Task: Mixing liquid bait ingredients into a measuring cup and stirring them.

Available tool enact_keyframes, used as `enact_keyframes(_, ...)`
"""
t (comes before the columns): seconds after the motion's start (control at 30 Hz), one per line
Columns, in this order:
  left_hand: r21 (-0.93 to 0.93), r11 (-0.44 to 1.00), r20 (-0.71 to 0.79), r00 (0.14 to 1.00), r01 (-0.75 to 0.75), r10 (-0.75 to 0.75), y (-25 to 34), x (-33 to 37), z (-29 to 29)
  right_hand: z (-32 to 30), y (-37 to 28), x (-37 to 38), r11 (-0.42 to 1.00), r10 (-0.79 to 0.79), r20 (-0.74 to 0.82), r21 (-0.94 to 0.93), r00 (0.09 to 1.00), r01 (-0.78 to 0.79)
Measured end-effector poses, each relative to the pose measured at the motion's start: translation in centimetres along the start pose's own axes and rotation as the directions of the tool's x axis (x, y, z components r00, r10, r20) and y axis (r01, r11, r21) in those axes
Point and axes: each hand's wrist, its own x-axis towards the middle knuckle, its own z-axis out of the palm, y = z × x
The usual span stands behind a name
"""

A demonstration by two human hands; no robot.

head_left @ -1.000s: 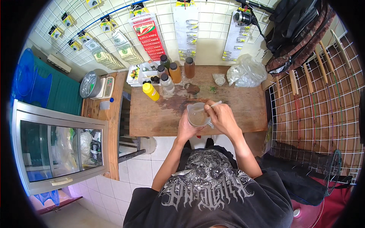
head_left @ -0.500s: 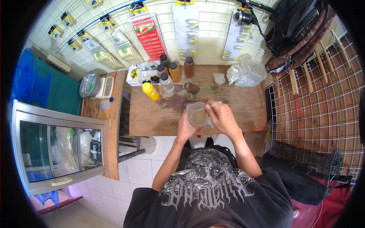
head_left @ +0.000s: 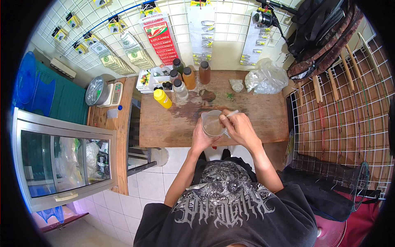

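Shifted barely leftward, the right hand (head_left: 239, 126) pinches a pale stick (head_left: 233, 113) slanting into the translucent jug (head_left: 207, 117), which the left hand (head_left: 200, 137) cups, seemingly to steady it over the wooden table (head_left: 265, 125).

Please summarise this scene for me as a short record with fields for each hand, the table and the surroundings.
Left hand: around the left side of a translucent cup
Right hand: gripping a pale stick, angled over the cup's mouth
Table: wooden, with dark stains
Table, left back: yellow bottle, five dark-capped bottles, white organizer
Table, right back: large clear plastic bag, smaller bag
Side counter: scale, bowl
Wall: white wire grid with hanging packets
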Motion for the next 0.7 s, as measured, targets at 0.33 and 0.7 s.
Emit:
enact_keyframes(0.33, -0.029, 0.999, -0.008, 0.999, 0.041, -0.041, 0.8, -0.1, -0.5, 0.0, 0.4, -0.1, 0.994, 0.014, 0.018, -0.113, 1.000, -0.012)
enact_keyframes(0.7, 0.038, 0.999, 0.016, 1.000, 0.008, -0.008, 1.2, -0.1, -0.5, 0.1, 0.1, 0.0, 0.999, -0.032, -0.025, -0.030, 0.999, 0.031)
